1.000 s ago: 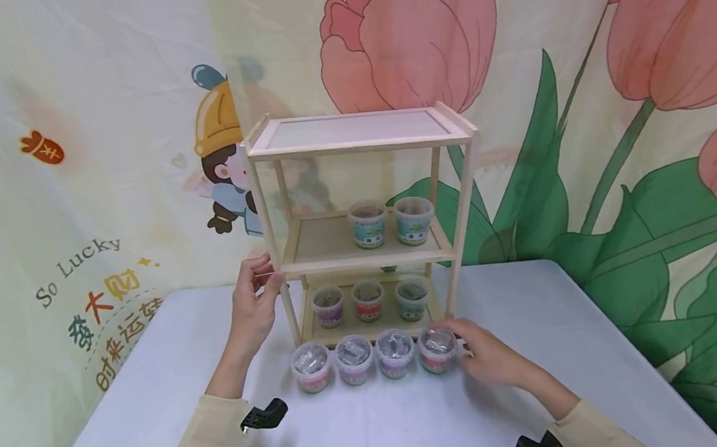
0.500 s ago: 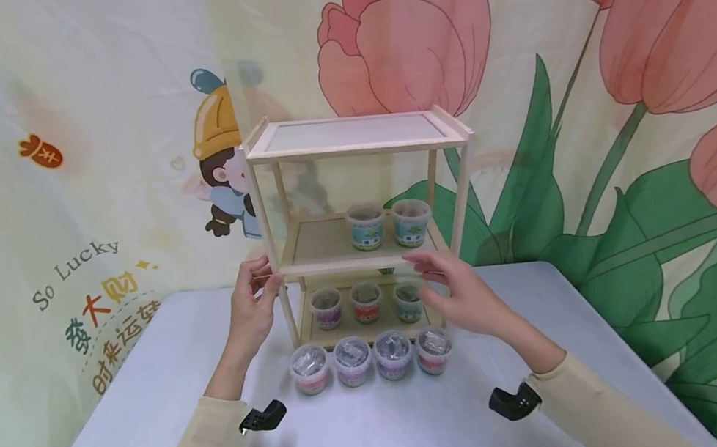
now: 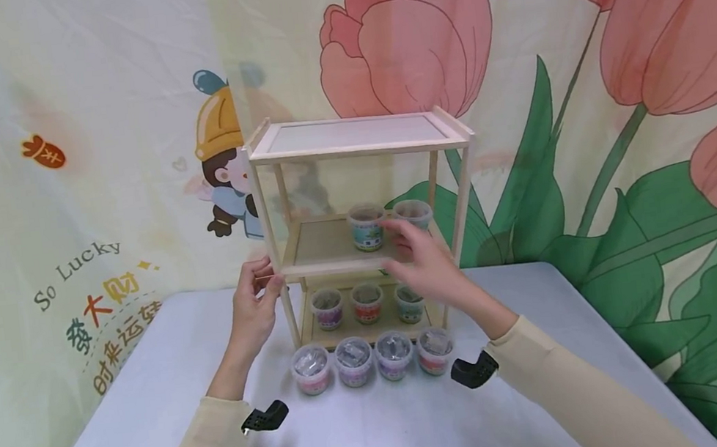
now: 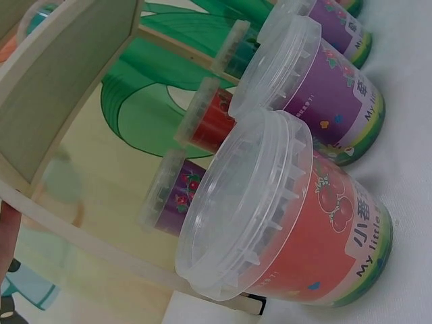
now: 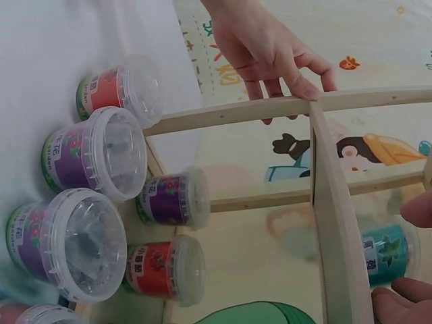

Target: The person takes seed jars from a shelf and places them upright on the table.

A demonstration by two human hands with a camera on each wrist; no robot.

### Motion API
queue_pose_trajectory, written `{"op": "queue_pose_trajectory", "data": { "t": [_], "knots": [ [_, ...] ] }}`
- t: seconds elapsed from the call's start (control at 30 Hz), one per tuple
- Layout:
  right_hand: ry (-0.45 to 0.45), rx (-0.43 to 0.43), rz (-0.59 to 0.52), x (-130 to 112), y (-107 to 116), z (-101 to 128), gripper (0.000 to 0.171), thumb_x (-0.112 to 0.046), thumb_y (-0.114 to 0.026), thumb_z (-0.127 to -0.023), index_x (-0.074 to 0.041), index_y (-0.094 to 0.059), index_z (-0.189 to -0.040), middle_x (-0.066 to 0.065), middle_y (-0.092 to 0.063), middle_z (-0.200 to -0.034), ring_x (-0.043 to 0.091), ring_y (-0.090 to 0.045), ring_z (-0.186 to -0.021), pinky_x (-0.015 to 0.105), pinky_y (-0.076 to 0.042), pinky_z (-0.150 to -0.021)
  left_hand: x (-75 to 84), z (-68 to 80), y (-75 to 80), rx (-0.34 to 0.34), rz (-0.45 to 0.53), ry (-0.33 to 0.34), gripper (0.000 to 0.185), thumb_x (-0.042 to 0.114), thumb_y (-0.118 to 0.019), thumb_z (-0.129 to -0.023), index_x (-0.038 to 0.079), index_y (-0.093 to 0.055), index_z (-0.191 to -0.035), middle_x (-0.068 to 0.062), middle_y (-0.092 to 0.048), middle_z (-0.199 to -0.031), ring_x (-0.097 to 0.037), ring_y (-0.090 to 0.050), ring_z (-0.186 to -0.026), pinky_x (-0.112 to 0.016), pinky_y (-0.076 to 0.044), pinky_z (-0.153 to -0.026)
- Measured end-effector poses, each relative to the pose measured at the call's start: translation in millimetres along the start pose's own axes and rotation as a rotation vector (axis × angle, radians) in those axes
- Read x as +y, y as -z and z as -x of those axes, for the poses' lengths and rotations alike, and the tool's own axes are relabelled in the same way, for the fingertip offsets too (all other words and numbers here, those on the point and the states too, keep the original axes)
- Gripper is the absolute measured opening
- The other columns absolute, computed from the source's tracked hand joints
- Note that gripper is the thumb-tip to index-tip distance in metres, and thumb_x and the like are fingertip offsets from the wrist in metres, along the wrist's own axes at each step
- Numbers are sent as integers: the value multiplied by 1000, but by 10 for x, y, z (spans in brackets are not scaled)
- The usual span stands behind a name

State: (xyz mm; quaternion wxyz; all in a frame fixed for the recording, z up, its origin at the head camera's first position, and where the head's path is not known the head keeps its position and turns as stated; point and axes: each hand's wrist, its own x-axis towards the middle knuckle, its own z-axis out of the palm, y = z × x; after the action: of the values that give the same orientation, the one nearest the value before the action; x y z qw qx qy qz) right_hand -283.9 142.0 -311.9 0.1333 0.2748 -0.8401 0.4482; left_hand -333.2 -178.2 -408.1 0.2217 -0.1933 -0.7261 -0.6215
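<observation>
Left hand (image 3: 252, 294): left front post (image 3: 265, 219) of wooden rack (image 3: 360, 152) pinched between thumb and fingers | Right hand (image 3: 428, 263): thumb and fingers spread just beside left teal cup (image 3: 367, 231); contact cannot be told | Cup seated on middle shelf (image 3: 324, 242) | Three cups (image 3: 368, 307) set on bottom shelf (image 3: 391, 314), four lidded cups (image 3: 355, 365) lined up on counter (image 3: 382, 434)

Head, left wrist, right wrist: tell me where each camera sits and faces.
Head: on the head, facing forward and down at the rack and front tubs; left hand, right hand, sleeves show.
Left wrist: on that wrist, facing the front tubs and rack; a sliver of hand at left edge.
Right wrist: on that wrist, facing across the rack; right fingertips and the left hand show.
Shared: head and right wrist both show the left hand gripping the rack.
</observation>
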Motion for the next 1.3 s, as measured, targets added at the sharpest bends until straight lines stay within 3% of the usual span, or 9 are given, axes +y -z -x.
{"op": "queue_pose_trajectory", "data": {
  "t": [0.2,0.27,0.4,0.63,0.77,0.87,0.97,1.17,1.3],
  "knots": [
    [-61,-22,44,-1,-83,-104,72,-10,-68,-101,-10,-33,-164,14,-35,-169,40,-43,-149,52,-38,-123,1,-3,-1,-1,9,-4,36,10,-62,-108,1,-50,-140,-22,-60,-127,-17,-58,-107,-12,-54,-89],
    [-89,-30,71,-9,-107,-135,76,-14,-69,-101,-13,-30,-166,15,-34,-170,43,-57,-133,53,-42,-119,1,-4,2,1,14,-4,36,10,-62,-107,2,-50,-140,-22,-60,-127,-18,-58,-107,-12,-54,-89],
    [-137,-39,133,-13,-134,-201,81,-20,-70,-101,-20,-25,-168,17,-34,-170,43,-59,-131,55,-46,-114,14,-5,-1,0,8,7,37,8,-62,-107,1,-49,-141,-23,-60,-129,-19,-57,-107,-11,-53,-88],
    [-139,-56,162,24,-206,-367,83,-20,-68,-102,-20,-21,-170,20,-37,-167,35,-65,-96,50,-52,-94,12,4,6,3,4,2,37,9,-63,-107,1,-50,-140,-22,-60,-127,-15,-58,-107,-12,-54,-88],
    [-168,-54,161,12,-239,-442,83,-20,-68,-101,-19,-22,-169,23,-37,-166,40,-56,-135,56,-49,-108,13,9,-3,4,-2,0,37,8,-63,-107,0,-49,-140,-21,-59,-127,-12,-58,-107,-12,-54,-89],
    [-170,-44,161,16,-256,-486,81,-18,-67,-100,-18,-25,-168,22,-39,-165,38,-53,-138,55,-48,-110,10,6,-5,8,-2,-4,36,8,-63,-107,-1,-50,-139,-21,-59,-127,-10,-58,-107,-12,-54,-88],
    [-132,-29,165,37,-277,-521,74,-12,-65,-99,-14,-32,-165,20,-49,-156,31,-59,-121,48,-50,-100,12,0,-5,7,-1,-5,36,8,-62,-107,-1,-49,-139,-21,-59,-126,-10,-58,-107,-12,-54,-88],
    [-58,-18,146,60,-315,-559,61,-3,-60,-102,-10,-41,-159,14,-73,-96,21,-56,-66,36,-45,-70,17,-7,-3,4,-2,5,36,9,-63,-107,0,-49,-140,-21,-60,-128,-13,-59,-107,-13,-54,-87],
    [-56,-1,154,68,-338,-573,58,-4,-63,-103,-9,-42,-157,18,-71,-119,23,-59,-78,37,-46,-74,12,1,-1,2,-6,9,37,9,-63,-107,0,-49,-141,-21,-60,-129,-11,-58,-108,-13,-54,-88]
  ]
}}
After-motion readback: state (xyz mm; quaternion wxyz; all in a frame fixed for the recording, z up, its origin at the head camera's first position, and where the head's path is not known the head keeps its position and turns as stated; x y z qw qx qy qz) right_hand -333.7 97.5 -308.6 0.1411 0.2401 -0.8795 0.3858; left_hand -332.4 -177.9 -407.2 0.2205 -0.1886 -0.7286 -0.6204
